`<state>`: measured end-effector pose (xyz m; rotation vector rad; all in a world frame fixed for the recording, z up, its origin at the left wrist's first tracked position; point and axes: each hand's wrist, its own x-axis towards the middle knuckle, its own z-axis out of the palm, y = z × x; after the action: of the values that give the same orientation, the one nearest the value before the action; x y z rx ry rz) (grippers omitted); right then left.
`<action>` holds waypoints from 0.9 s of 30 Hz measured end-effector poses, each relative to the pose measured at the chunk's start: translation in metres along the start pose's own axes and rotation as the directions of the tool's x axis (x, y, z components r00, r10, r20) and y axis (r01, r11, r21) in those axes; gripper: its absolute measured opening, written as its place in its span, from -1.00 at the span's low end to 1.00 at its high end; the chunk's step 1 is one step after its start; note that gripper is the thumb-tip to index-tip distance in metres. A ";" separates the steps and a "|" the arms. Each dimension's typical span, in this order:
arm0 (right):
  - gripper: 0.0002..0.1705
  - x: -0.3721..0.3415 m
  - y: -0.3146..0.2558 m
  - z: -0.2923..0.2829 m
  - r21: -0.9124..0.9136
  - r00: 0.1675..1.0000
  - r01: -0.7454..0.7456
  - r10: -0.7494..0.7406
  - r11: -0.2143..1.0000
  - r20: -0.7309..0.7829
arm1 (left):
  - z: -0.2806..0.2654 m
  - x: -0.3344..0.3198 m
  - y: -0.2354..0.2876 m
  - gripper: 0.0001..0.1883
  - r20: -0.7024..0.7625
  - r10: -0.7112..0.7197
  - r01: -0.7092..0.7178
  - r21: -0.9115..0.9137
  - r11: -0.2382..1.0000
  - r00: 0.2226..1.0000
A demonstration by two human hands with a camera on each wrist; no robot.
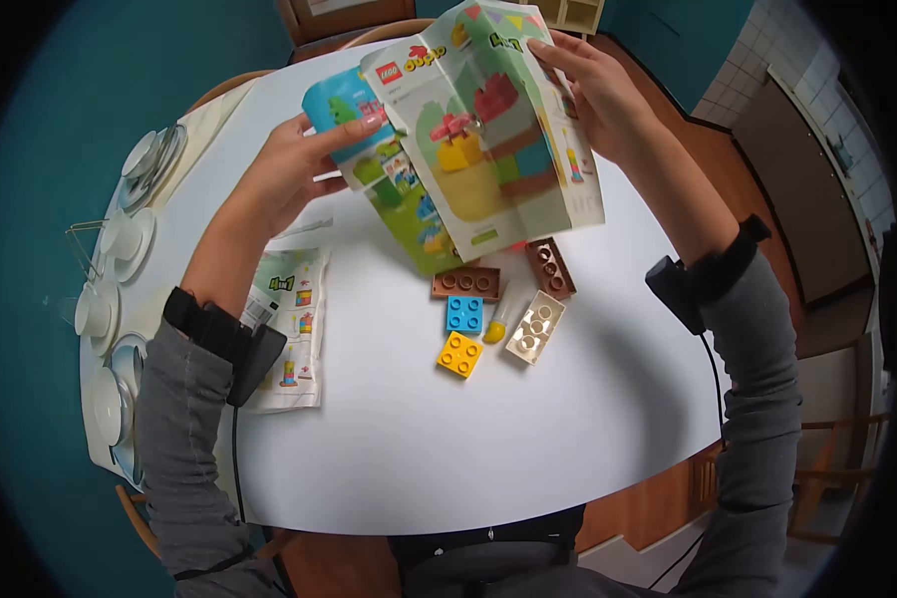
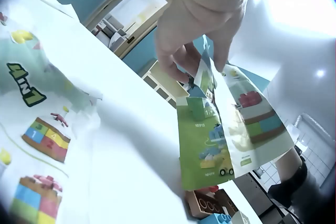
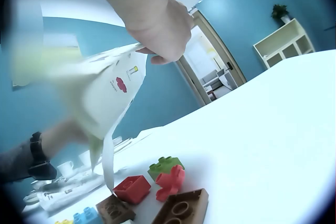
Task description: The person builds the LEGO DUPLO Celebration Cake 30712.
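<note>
A folded paper leaflet [image 1: 458, 149] with Lego Duplo print is held up over the far part of the table. My left hand [image 1: 294, 169] pinches its left side between thumb and fingers, while my right hand [image 1: 600, 92] grips the upper right edge. Below the paper lie a brown brick [image 1: 465, 282], a second brown brick [image 1: 550, 267], a blue brick [image 1: 464, 314], a yellow brick [image 1: 459, 355] and a cream brick [image 1: 536, 327]. Between them is a small yellow-and-clear piece [image 1: 495, 327]. The right wrist view also shows a red brick [image 3: 132, 189], a green brick [image 3: 165, 167] and a red flower-shaped piece [image 3: 170, 183].
A printed plastic bag [image 1: 297, 329] lies flat near my left forearm. Along the table's left edge stand white cups [image 1: 120, 237], saucers and stacked plates [image 1: 169, 159]. The white table [image 1: 369, 458] has a curved front edge, and wooden chairs [image 1: 847, 439] surround it.
</note>
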<state>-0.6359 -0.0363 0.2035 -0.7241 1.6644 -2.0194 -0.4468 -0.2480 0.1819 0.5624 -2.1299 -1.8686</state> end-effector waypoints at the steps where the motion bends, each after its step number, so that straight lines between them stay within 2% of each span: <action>1: -0.57 0.009 0.006 0.000 0.019 0.999 -0.029 0.030 0.999 -0.021 | 0.000 0.007 -0.002 -0.39 -0.006 -0.001 0.001 0.017 1.000 1.000; 6: -0.51 0.060 0.041 -0.008 -0.020 0.997 -0.056 0.055 0.998 -0.053 | -0.008 0.048 -0.012 -0.51 -0.042 -0.020 0.023 0.072 0.997 0.999; 8: -0.33 0.082 0.061 -0.012 -0.146 0.989 -0.083 0.064 0.986 -0.133 | -0.010 0.060 -0.017 -0.52 -0.091 -0.003 0.014 0.125 0.992 0.996; 9: -0.33 0.080 0.061 -0.009 -0.148 0.989 -0.092 0.073 0.985 -0.131 | -0.010 0.064 -0.020 -0.51 -0.081 -0.009 0.020 0.138 0.990 0.997; 10: -0.24 0.076 0.060 -0.008 -0.205 0.987 -0.095 0.064 0.974 -0.151 | -0.011 0.069 -0.022 -0.51 -0.084 -0.019 0.030 0.133 0.991 0.996; 11: -0.14 0.073 0.061 -0.005 -0.261 0.984 -0.098 0.055 0.960 -0.167 | -0.013 0.073 -0.025 -0.45 -0.065 -0.040 0.051 0.188 0.981 0.997; 13: -0.13 0.078 0.070 -0.007 -0.319 0.982 -0.143 0.093 0.937 -0.167 | -0.012 0.075 -0.025 -0.38 -0.049 -0.068 0.078 0.243 0.967 0.996; 15: -0.10 0.082 0.079 -0.008 -0.412 0.978 -0.183 0.121 0.893 -0.173 | -0.009 0.076 -0.025 -0.22 -0.114 -0.077 0.115 0.381 0.917 0.990; 19: -0.02 0.093 0.091 -0.021 -0.463 0.978 -0.190 0.126 0.866 -0.167 | -0.013 0.093 -0.039 -0.09 -0.145 -0.029 0.086 0.405 0.910 0.989; 21: 0.01 0.097 0.098 -0.031 -0.619 0.990 -0.115 0.036 0.777 -0.139 | -0.016 0.101 -0.044 -0.05 -0.164 0.054 0.011 0.373 0.928 0.985; 22: 0.01 0.097 0.101 -0.036 -0.620 0.989 -0.118 0.039 0.775 -0.140 | -0.016 0.105 -0.045 -0.05 -0.163 0.051 0.013 0.370 0.929 0.985; 25: 0.06 0.095 0.107 -0.043 -0.623 0.994 -0.037 -0.036 0.781 -0.103 | -0.012 0.110 -0.051 0.04 -0.228 0.038 0.074 0.460 0.885 0.973; 27: 0.08 0.088 0.109 -0.043 -0.821 0.986 0.011 -0.142 0.571 -0.085 | -0.004 0.109 -0.061 0.13 -0.184 0.036 0.112 0.732 0.672 0.982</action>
<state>-0.7315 -0.0788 0.1017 -0.9546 2.7399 -1.2411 -0.5348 -0.3063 0.1151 0.8947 -2.7038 -0.8111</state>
